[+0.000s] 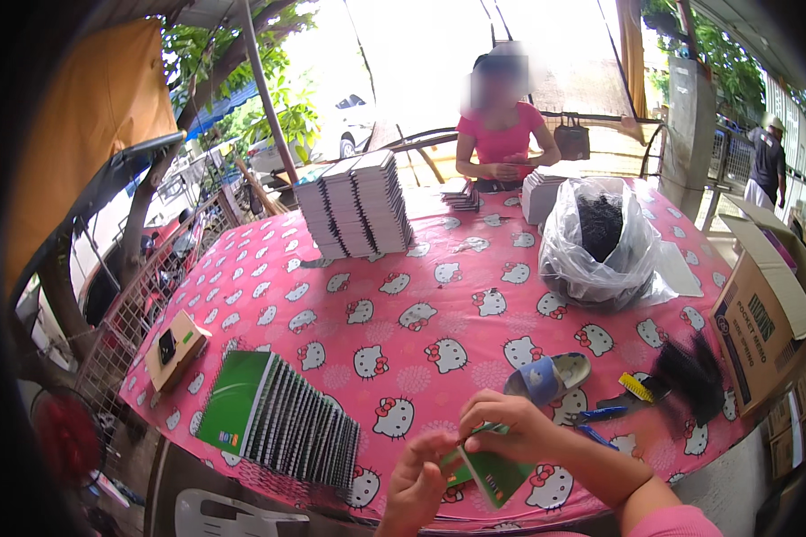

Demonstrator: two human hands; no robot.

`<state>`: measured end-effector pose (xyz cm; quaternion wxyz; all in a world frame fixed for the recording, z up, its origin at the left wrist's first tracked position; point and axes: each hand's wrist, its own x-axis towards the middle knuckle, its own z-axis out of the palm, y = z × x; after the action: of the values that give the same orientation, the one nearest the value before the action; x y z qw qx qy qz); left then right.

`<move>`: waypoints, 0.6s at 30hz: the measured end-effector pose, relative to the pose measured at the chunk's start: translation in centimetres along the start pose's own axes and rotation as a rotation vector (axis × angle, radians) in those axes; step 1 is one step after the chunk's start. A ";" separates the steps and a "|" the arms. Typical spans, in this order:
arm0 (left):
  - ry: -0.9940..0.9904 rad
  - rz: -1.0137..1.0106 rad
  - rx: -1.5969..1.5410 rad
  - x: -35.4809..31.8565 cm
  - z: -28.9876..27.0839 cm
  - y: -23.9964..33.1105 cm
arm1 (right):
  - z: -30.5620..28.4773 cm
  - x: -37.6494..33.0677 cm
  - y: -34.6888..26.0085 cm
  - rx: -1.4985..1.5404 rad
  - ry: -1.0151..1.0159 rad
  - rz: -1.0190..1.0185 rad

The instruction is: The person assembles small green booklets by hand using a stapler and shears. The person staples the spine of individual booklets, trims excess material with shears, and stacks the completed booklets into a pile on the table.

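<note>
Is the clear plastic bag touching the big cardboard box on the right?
Apart. In the head view, pink tablecloth and a flat white sheet show between the plastic bag and the cardboard box at the table's right edge.

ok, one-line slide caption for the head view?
Both hands, left and right, hold a small green notebook over a pink cartoon-cat tablecloth, beside a row of spiral notebooks.

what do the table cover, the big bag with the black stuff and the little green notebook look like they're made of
Table cover: likely printed vinyl or oilcloth, pink with a slight sheen.
Bag: thin clear plastic, crinkled and glossy.
Green notebook, held in both hands: apparently paper with a smooth card cover; its binding is not visible.
</note>
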<state>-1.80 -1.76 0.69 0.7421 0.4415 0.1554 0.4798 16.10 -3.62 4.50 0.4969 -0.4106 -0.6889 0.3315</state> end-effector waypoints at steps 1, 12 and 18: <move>0.020 0.050 -0.030 -0.1 0.1 -0.5 | 1.0 0.1 -0.1 0.014 0.046 -0.069; -0.372 0.115 0.696 1.1 -2.5 3.0 | -0.3 -1.2 -3.2 0.020 -0.045 0.187; -0.589 0.084 0.776 1.8 -2.4 2.9 | -1.5 -1.4 -3.5 0.402 -0.276 0.737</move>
<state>-4.18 1.37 2.08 0.5151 0.8084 0.0883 0.2710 16.96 -6.41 7.41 0.3188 -0.4759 -0.4783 0.6657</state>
